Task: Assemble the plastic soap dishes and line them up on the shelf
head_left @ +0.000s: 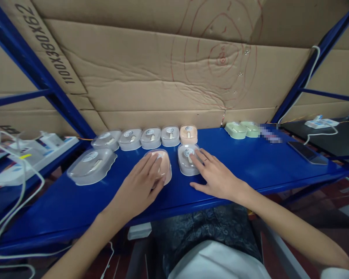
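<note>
Backing a blue shelf [250, 162], creased cardboard [151, 77] lines the wall

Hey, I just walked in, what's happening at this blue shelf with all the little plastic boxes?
A person has both hands flat on two small lidded boxes on the blue shelf. The left hand covers a pink box; the right hand has fingertips on a grey box. Behind them a row of similar boxes lines the cardboard backing, with two green ones further right.
</note>
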`<state>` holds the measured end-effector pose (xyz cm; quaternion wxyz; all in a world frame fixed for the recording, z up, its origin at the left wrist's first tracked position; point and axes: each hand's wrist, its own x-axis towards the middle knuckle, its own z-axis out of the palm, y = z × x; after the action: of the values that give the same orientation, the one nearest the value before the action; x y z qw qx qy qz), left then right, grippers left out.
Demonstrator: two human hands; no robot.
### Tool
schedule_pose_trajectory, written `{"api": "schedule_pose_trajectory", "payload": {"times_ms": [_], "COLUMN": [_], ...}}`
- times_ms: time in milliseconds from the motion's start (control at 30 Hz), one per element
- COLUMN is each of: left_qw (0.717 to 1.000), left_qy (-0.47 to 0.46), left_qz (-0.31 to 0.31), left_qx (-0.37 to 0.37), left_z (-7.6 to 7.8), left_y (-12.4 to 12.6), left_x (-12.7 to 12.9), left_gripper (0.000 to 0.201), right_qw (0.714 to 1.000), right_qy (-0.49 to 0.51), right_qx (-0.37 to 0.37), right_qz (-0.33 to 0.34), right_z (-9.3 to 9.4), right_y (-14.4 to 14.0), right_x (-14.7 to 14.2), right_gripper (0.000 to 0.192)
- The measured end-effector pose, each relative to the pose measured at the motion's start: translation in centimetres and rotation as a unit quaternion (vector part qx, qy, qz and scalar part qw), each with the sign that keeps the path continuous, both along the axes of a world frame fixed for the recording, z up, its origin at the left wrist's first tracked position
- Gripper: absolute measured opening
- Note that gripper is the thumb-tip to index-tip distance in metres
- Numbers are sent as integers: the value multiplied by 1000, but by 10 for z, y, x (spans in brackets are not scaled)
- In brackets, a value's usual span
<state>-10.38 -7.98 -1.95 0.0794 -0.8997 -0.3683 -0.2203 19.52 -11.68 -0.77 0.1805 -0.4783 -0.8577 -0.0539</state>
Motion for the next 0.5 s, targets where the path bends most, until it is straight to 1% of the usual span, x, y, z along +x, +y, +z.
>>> {"api": "schedule_pose_trajectory", "payload": {"times_ms": [100,200,333,400,500], "left_qw": [1000,999,997,996,995], "left_qy": [-3,9,20,29,38], "left_qz": [5,23,58,64,58], "left_qx": [13,25,48,61,71], "left_z": [-2,-5,-7,-6,-4], "left_y": [-1,0,7,12,20], "left_x": [-21,-37,-56,-64,-74], "left_gripper": [64,65,68,67,64], "right_qw": [999,995,990,986,981], "right_qy": [-28,-58,-83,-97,-110], "right_qx": [19,34,66,88,117], "right_qz": [42,75,97,104,111], "right_z": [2,5,7,7,5], "right_y": [7,18,37,47,57], "right_x": [-17,-49,-87,-98,-106], "right_gripper": [89,79,72,70,67]}}
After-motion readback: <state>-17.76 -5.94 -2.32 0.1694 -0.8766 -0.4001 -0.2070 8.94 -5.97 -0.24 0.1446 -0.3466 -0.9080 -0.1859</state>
